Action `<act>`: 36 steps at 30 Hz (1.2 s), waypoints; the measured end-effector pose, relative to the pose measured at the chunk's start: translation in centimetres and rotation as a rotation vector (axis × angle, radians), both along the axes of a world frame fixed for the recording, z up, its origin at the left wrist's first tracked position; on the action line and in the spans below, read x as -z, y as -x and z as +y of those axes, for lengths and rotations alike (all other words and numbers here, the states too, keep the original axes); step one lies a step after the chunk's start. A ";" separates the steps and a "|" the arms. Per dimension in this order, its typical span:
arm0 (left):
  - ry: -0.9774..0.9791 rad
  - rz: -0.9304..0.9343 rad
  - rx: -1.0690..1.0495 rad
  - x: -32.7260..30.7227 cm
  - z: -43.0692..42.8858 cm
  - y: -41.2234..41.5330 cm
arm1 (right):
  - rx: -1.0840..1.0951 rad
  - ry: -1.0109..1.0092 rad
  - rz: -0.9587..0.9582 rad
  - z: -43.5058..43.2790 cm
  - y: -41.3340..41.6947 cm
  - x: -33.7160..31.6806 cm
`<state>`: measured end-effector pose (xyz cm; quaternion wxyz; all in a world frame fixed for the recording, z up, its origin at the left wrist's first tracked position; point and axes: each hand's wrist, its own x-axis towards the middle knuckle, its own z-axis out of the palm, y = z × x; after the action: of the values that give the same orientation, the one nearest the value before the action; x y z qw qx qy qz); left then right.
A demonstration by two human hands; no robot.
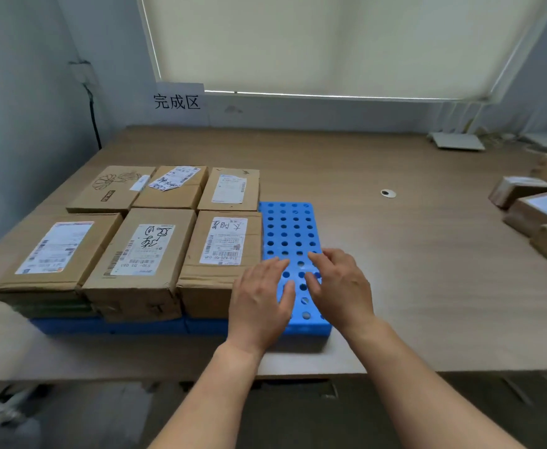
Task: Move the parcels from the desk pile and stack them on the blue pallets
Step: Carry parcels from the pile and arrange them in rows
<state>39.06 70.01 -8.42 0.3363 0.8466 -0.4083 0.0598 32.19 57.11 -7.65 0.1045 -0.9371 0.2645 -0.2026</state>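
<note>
Two empty hands over the blue pallet (293,228): the left hand (260,306) and right hand (341,286) sit side by side above the near end of its bare, hole-dotted strip. Their fingers are loosely spread and grasp nothing. Whether they touch the plastic cannot be told.

Left of that strip, six parcels (142,251) cover the rest of the pallet in two rows of three, flat side up and edge to edge. They are brown corrugated cartons with taped seams and white barcode labels, several scrawled on in black marker. One on the far row bears a printed flower. Corners on the near row are creased and dented.

Right of the pallet and well apart from it, the pile (538,209) lies on the desk (395,270), at least four similar cartons partly cut off by the frame.

Such boxes are likely light to middling in weight and stiff along the edges, but soft in the walls. The cardboard should give good friction, the tape and labels less. The safest hold is probably two hands on opposite sides, low down, without squeezing the panels.

The bare strip looks narrow, so a carton may need to go in lengthwise.

Beyond the pallet, a paper sign (178,100) hangs on the wall.
</note>
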 end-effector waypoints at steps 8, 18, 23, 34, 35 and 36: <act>-0.167 -0.072 -0.042 -0.8 -4.5 5.4 | 0.056 0.154 -0.014 -4.2 7.3 0.3; -0.187 -0.116 0.075 -2.9 -15.3 16.9 | 0.214 0.217 -0.027 -13.4 20.7 -1.8; -0.180 -0.138 0.170 -3.5 -22.5 24.6 | 0.313 0.249 -0.037 -19.8 29.0 -2.2; -0.324 -0.204 0.320 -2.9 -34.7 38.6 | 0.512 0.298 -0.072 -29.8 44.2 -2.0; -0.328 -0.212 0.340 -3.0 -35.7 39.5 | 0.539 0.292 -0.081 -30.5 45.4 -2.0; -0.328 -0.222 0.361 -3.1 -36.7 40.5 | 0.566 0.282 -0.090 -31.3 46.5 -2.0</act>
<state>-1.42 33.29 -5.37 0.1530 0.7915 -0.5912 0.0243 -14.32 25.83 -5.69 -0.0756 -0.8215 0.4791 -0.2997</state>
